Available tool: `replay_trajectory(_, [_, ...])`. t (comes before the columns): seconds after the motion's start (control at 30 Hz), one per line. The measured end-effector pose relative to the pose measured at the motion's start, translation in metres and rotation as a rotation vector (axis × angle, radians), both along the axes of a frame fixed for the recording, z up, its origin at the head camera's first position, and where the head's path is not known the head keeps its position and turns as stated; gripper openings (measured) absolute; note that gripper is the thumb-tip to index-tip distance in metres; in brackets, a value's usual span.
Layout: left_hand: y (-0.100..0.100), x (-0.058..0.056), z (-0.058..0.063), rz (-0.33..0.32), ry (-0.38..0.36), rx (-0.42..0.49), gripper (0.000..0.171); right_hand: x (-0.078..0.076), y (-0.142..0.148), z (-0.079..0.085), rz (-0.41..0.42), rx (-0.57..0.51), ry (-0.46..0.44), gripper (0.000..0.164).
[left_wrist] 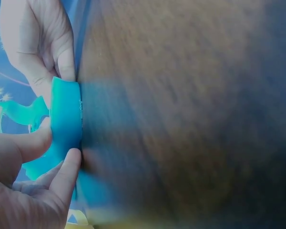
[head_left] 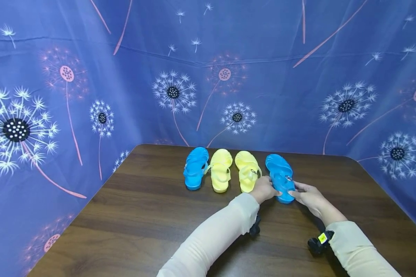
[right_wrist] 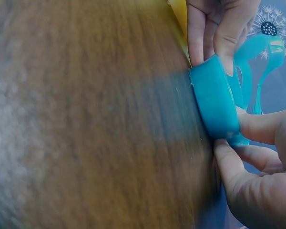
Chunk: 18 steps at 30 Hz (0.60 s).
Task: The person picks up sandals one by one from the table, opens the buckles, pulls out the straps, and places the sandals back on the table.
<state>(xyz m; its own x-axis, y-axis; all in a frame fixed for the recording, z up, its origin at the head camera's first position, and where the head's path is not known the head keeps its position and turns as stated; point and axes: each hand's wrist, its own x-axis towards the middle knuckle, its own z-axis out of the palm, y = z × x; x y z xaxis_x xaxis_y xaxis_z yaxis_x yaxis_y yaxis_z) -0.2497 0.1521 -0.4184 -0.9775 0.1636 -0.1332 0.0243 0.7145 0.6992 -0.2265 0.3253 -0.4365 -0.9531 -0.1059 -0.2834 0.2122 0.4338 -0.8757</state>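
Note:
At the right end of a row of sandals stands a blue sandal (head_left: 279, 169), heel toward me. My left hand (head_left: 264, 189) pinches its heel from the left, thumb on top of the sole edge. From the right, my right hand (head_left: 311, 198) grips the same heel between thumb and fingers. Both wrist views show the thick heel (left_wrist: 66, 112) close over the table, with a thumb and fingers on each side. Just left of it lies a yellow sandal (head_left: 246, 167), partly covered by my left hand.
Another yellow sandal (head_left: 220, 169) and a second blue sandal (head_left: 195, 169) lie farther left in the row, near the back edge of the brown wooden table (head_left: 135, 215). Behind the table hangs a blue cloth (head_left: 208, 46) with dandelion prints.

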Motion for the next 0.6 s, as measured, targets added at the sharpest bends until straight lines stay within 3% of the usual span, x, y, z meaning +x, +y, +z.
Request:
replay_trajectory(0.33, [-0.011,0.003,-0.001,-0.026,0.022,0.037,0.049,0.003,-0.009,0.004,-0.018,-0.024,-0.016,0.071])
replay_trajectory(0.6, [-0.027,0.008,0.011,-0.082,-0.006,0.208,0.065,0.002,-0.011,0.014,-0.045,-0.193,0.002,0.055])
